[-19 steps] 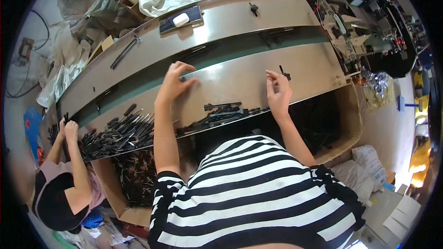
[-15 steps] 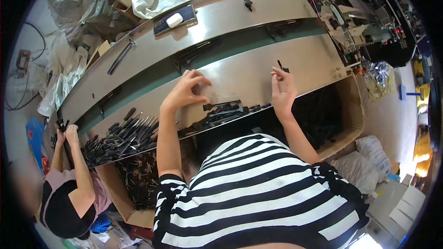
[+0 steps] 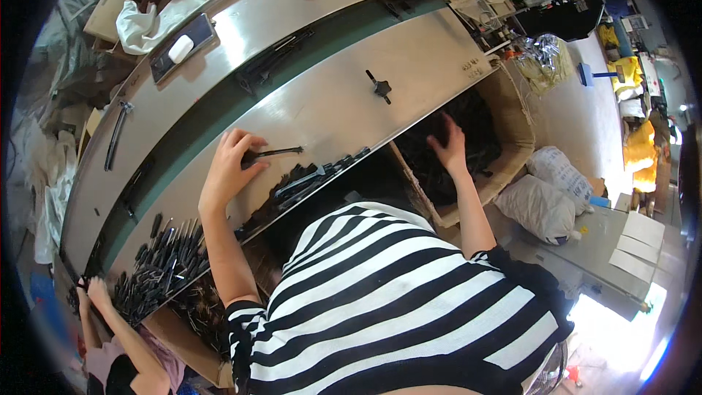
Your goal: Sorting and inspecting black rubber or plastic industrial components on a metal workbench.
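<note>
My left hand [image 3: 225, 170] rests on the steel table [image 3: 329, 110], its fingertips curled on the end of a thin black rod-like part [image 3: 279, 152]. A row of similar black parts [image 3: 314, 174] lies along the table's near edge, just right of that hand. My right hand [image 3: 449, 148] is down inside an open cardboard box [image 3: 513, 126] at the table's right end. Its fingers are spread over the dark parts [image 3: 446, 121] that fill the box. I cannot see anything held in it.
A green belt strip [image 3: 219, 113] runs along the table's middle. A black knob [image 3: 379, 86] stands on the near plate. At lower left another person's hand [image 3: 93, 294] works a heap of black parts [image 3: 161, 271]. White sacks [image 3: 545, 205] lie on the floor to the right.
My right hand has left the tabletop and dropped into the box on the right. My left hand has slid nearer along the table to the thin black part.
</note>
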Action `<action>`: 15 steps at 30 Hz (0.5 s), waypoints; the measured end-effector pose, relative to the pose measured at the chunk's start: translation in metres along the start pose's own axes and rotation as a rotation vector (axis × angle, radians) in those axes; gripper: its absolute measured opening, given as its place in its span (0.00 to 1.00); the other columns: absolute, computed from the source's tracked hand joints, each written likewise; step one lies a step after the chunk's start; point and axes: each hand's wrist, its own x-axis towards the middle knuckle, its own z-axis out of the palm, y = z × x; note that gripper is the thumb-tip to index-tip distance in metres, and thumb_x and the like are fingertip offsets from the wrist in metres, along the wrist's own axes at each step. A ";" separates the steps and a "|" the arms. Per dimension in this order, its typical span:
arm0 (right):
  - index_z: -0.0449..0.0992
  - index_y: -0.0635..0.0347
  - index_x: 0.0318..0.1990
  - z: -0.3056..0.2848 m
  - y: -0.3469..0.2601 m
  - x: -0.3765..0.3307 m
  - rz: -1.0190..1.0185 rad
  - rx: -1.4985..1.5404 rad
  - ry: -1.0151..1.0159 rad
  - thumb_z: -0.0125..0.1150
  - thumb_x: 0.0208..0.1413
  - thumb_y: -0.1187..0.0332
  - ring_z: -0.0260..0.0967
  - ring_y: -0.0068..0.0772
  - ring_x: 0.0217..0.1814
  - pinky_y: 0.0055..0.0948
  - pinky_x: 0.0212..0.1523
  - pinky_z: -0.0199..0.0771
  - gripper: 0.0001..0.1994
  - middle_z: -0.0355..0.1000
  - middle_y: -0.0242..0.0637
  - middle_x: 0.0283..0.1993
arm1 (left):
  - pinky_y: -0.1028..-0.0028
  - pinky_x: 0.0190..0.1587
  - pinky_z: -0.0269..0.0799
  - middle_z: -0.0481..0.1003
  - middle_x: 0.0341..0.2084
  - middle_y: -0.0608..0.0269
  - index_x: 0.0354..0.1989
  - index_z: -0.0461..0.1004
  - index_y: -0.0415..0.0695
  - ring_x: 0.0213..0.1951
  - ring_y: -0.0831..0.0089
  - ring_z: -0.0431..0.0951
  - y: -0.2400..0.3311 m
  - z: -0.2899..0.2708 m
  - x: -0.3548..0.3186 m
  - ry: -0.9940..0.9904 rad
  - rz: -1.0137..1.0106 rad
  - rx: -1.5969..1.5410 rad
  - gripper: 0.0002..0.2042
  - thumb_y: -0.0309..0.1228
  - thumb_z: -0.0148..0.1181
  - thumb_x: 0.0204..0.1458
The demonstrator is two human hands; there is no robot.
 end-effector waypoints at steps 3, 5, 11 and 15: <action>0.43 0.46 0.69 0.018 0.030 -0.010 0.003 -0.158 -0.209 0.70 0.38 0.46 0.51 0.62 0.64 0.50 0.62 0.56 0.53 0.53 0.58 0.64 | 0.66 0.46 0.67 0.69 0.34 0.59 0.36 0.74 0.42 0.42 0.60 0.69 -0.006 0.001 0.003 0.005 -0.020 -0.003 0.10 0.25 0.63 0.42; 0.36 0.41 0.70 0.018 0.020 -0.002 0.027 -0.118 -0.312 0.72 0.32 0.41 0.46 0.65 0.67 0.53 0.64 0.53 0.60 0.49 0.60 0.66 | 0.66 0.46 0.67 0.70 0.33 0.58 0.35 0.74 0.42 0.42 0.59 0.69 -0.009 0.002 0.001 0.027 -0.055 -0.002 0.09 0.24 0.63 0.43; 0.38 0.36 0.70 0.013 0.008 0.006 0.037 -0.268 -0.522 0.78 0.24 0.47 0.45 0.66 0.68 0.53 0.64 0.54 0.63 0.50 0.67 0.64 | 0.66 0.46 0.66 0.70 0.34 0.57 0.32 0.73 0.40 0.42 0.57 0.69 -0.011 0.002 -0.002 0.106 -0.051 0.023 0.07 0.25 0.62 0.44; 0.43 0.40 0.69 0.015 0.023 -0.001 0.012 -0.246 -0.448 0.77 0.27 0.53 0.50 0.66 0.65 0.52 0.60 0.59 0.59 0.53 0.66 0.62 | 0.66 0.46 0.65 0.69 0.34 0.57 0.33 0.72 0.40 0.43 0.57 0.68 -0.020 0.004 0.002 0.143 -0.049 0.040 0.07 0.23 0.61 0.45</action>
